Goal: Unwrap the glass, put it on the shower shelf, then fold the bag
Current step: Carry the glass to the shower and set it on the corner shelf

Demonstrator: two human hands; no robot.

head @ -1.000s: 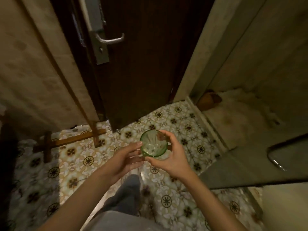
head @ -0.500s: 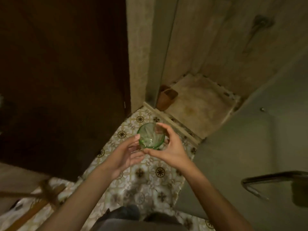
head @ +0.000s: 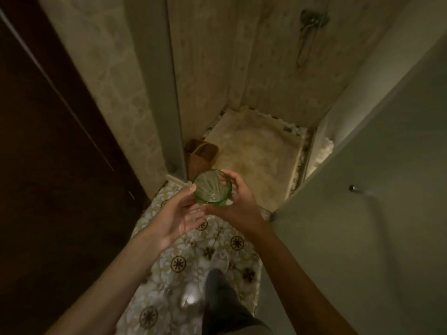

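Unwrapping looks done — the ribbed green glass tumbler shows bare, no bag visible on it. Shelf placement and bag folding remain; neither shelf nor bag can be made out. The right hand curls closed around the tumbler, mid-scene over the patterned floor tiles; the left hand — loosely open — touches its left side, mouth upward

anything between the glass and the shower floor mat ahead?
Head view: a brown paper bag stands just beyond the green glass, at the mat's near-left corner; otherwise bare.
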